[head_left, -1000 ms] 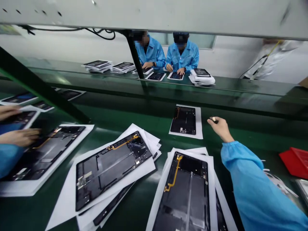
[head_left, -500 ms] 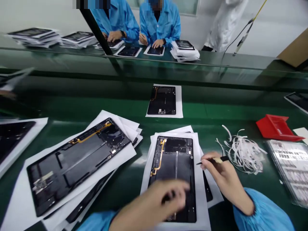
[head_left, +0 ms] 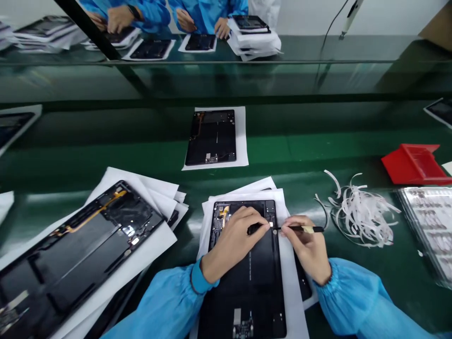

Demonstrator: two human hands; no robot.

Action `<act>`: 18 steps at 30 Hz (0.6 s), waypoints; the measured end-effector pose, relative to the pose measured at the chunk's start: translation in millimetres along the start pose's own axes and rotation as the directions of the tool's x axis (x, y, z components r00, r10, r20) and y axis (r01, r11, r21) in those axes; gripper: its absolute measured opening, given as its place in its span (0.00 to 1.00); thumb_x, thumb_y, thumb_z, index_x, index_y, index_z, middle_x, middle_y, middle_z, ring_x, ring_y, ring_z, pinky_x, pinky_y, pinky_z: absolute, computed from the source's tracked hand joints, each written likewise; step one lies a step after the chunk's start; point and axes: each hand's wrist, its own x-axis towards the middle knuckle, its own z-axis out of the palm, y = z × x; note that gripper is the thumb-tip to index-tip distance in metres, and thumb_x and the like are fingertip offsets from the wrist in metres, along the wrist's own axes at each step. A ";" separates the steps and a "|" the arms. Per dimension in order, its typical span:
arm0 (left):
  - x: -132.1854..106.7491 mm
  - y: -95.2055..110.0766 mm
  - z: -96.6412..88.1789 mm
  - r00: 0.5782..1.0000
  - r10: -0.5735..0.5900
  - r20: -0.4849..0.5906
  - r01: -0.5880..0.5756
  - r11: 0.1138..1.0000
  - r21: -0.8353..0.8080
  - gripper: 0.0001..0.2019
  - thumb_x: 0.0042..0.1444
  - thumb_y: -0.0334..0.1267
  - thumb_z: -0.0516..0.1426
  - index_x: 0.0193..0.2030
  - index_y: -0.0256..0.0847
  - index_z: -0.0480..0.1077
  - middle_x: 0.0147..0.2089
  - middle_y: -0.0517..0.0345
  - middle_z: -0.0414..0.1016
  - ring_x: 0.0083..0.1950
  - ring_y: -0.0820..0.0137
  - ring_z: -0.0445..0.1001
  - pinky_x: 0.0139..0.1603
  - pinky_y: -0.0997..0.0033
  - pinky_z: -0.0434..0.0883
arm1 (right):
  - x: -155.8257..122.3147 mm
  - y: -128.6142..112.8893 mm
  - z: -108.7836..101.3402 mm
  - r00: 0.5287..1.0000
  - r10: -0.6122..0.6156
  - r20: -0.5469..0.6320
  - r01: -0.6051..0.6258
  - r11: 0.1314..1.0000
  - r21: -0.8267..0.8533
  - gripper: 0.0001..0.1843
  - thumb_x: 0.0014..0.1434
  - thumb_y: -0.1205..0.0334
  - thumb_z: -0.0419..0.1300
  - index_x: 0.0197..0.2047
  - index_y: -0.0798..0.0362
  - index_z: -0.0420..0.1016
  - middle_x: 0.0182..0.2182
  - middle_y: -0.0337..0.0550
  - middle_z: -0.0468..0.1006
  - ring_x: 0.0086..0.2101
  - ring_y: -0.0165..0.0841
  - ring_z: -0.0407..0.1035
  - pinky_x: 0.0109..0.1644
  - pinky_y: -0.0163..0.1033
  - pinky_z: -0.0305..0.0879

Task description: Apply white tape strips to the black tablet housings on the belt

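Observation:
An opened tablet housing (head_left: pixel 261 292), black with an orange flex cable, lies on white paper in front of me. Over its upper part, my left hand (head_left: pixel 237 235) has thumb and forefinger pinched near the right edge. What they hold, if anything, is too small to make out. My right hand (head_left: pixel 306 245) grips a thin black pointed tool (head_left: pixel 318 229) with tan tape round it, possibly tweezers. Its tip points left at the housing's right edge, close to my left fingertips, by a small bright white piece (head_left: pixel 271 224).
On the left another housing (head_left: pixel 95 254) tops a paper-layered stack. One more housing (head_left: pixel 212 136) lies farther back. White strips (head_left: pixel 363 214) are heaped at right, near a red tray (head_left: pixel 415 165) and a clear case of small parts (head_left: pixel 429 221). Co-workers' hands (head_left: pixel 118 19) work beyond the ledge.
My left hand has moved up the housing to its upper right edge and pinched there. The tool in my right hand has come left to that spot. The camera view has shifted.

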 end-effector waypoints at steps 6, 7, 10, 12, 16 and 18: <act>-6.5 -3.9 3.3 1.000 -0.011 -0.013 0.011 0.999 0.043 0.07 0.61 0.31 0.56 0.32 0.42 0.71 0.37 0.58 0.73 0.40 0.65 0.71 0.47 0.61 0.66 | -0.2 0.3 0.3 0.999 -0.049 0.006 0.049 0.997 -0.063 0.05 0.60 0.60 0.63 0.36 0.51 0.76 0.32 0.41 0.76 0.33 0.32 0.74 0.38 0.36 0.75; -6.4 -4.5 4.1 1.000 -0.008 -0.012 0.009 0.999 0.047 0.07 0.61 0.30 0.56 0.32 0.41 0.71 0.36 0.58 0.73 0.40 0.65 0.70 0.47 0.62 0.66 | 0.0 -0.2 0.5 0.999 -0.052 0.001 0.052 0.997 -0.059 0.04 0.60 0.60 0.64 0.36 0.51 0.76 0.32 0.41 0.76 0.32 0.32 0.74 0.38 0.36 0.75; -5.1 -5.8 5.7 1.000 0.002 -0.010 -0.002 0.999 0.054 0.07 0.60 0.29 0.56 0.32 0.41 0.71 0.36 0.59 0.72 0.39 0.66 0.70 0.46 0.63 0.65 | 0.2 -1.8 1.3 0.997 -0.076 -0.031 0.074 0.996 -0.048 0.03 0.59 0.62 0.64 0.35 0.51 0.76 0.31 0.40 0.77 0.31 0.31 0.75 0.37 0.34 0.75; -4.2 -6.5 6.0 1.000 0.007 -0.010 -0.006 0.998 0.057 0.06 0.59 0.28 0.57 0.31 0.41 0.71 0.36 0.59 0.72 0.39 0.66 0.70 0.46 0.64 0.65 | 0.2 -2.7 2.1 0.994 -0.098 -0.058 0.095 0.994 -0.051 0.02 0.58 0.63 0.65 0.35 0.51 0.77 0.31 0.39 0.78 0.31 0.31 0.75 0.37 0.33 0.75; -4.1 -8.2 5.1 1.000 0.016 -0.004 -0.016 0.999 0.052 0.06 0.58 0.27 0.58 0.31 0.40 0.71 0.35 0.60 0.72 0.39 0.67 0.69 0.46 0.64 0.64 | 1.8 -4.1 4.1 0.989 -0.124 -0.082 0.119 0.991 -0.061 0.02 0.57 0.65 0.67 0.34 0.50 0.78 0.31 0.38 0.79 0.33 0.30 0.76 0.38 0.32 0.74; -4.7 -9.1 4.6 1.000 0.022 -0.001 -0.022 0.999 0.044 0.06 0.59 0.27 0.58 0.32 0.40 0.71 0.35 0.61 0.72 0.38 0.68 0.69 0.45 0.66 0.64 | 3.6 -4.4 5.0 0.989 -0.122 -0.080 0.118 0.992 -0.053 0.02 0.56 0.65 0.67 0.33 0.50 0.78 0.30 0.38 0.80 0.32 0.30 0.76 0.37 0.31 0.74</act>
